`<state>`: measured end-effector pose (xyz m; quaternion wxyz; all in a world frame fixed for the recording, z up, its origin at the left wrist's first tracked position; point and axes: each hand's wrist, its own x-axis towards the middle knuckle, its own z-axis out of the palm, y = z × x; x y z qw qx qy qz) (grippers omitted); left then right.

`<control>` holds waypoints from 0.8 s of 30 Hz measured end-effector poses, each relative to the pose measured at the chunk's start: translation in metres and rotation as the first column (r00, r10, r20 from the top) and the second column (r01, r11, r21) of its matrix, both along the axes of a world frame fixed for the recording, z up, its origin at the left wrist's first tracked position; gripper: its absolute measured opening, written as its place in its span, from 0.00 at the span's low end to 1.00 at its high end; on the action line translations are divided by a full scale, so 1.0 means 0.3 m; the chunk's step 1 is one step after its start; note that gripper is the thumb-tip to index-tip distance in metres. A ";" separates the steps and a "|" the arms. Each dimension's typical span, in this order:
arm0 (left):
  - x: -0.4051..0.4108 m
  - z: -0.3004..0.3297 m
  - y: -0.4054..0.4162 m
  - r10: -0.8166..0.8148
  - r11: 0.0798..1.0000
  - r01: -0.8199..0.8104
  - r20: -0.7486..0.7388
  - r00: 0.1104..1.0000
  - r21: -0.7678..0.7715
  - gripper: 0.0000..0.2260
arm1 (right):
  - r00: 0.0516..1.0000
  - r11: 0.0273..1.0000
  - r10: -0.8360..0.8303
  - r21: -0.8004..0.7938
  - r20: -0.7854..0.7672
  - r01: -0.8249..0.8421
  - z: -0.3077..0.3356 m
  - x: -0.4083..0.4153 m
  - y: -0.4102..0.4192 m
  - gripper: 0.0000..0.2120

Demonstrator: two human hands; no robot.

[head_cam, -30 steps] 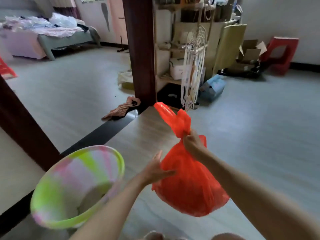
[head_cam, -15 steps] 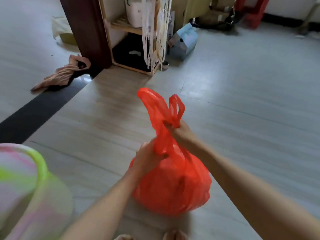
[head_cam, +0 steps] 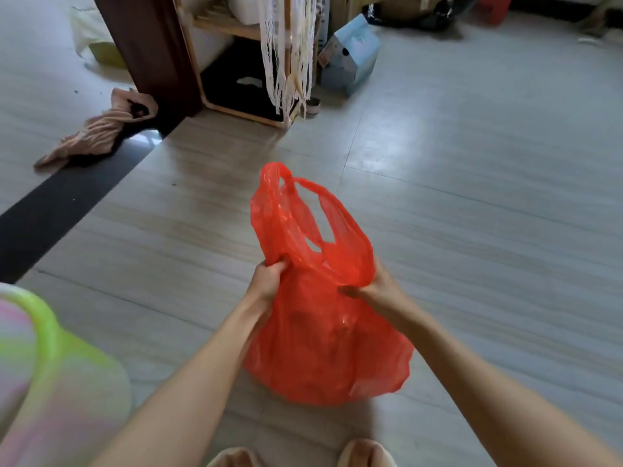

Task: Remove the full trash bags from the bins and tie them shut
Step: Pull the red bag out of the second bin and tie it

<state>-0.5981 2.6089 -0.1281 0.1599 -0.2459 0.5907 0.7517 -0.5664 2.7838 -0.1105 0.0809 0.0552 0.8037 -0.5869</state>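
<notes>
Since the earlier frame we had lowered the red trash bag (head_cam: 323, 338) onto the floor (head_cam: 488, 203) and spread its two handle loops apart. Our left hand (head_cam: 268, 284) gripped the bag's left edge and our right hand (head_cam: 374, 291) pinched its right edge, hands apart with the bag's neck between them. We saw the green bin (head_cam: 43, 372) at lower left, apart from the bag.

Red trash bag (head_cam: 323, 348); green-pink striped bin (head_cam: 50, 365); pale blue box (head_cam: 350, 59).
</notes>
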 end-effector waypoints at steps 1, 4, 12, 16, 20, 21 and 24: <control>0.002 -0.003 -0.008 0.014 1.000 -0.014 -0.002 1.000 0.007 0.13 | 0.998 0.999 -0.032 -0.022 0.061 0.033 -0.004 -0.004 0.001 0.26; 0.011 -0.010 -0.019 0.033 0.999 -0.032 -0.022 0.999 0.011 0.13 | 0.917 0.968 -0.101 -0.173 0.385 0.179 -0.016 -0.008 0.023 0.12; 0.009 -0.011 0.004 -0.059 0.998 0.059 -0.117 0.991 -0.001 0.11 | 0.944 0.936 -0.308 -0.140 0.117 0.323 -0.042 -0.016 0.032 0.13; 0.018 -0.043 0.005 -0.040 0.994 0.026 -0.125 0.991 -0.111 0.07 | 0.939 0.930 -0.343 -0.130 0.031 0.344 -0.084 -0.012 -0.008 0.14; 0.034 -0.051 0.001 0.001 0.996 -0.015 -0.152 0.988 -0.093 0.05 | 0.918 0.897 -0.390 -0.198 0.072 0.396 -0.089 -0.038 -0.033 0.10; 0.038 -0.054 -0.003 -0.004 0.993 -0.015 -0.157 0.988 -0.114 0.05 | 0.920 0.894 -0.380 -0.217 0.097 0.392 -0.092 -0.040 -0.034 0.10; 0.055 -0.053 -0.003 -0.005 0.986 -0.024 -0.172 0.985 -0.162 0.07 | 0.928 0.896 -0.295 -0.273 0.226 0.351 -0.098 -0.033 -0.029 0.12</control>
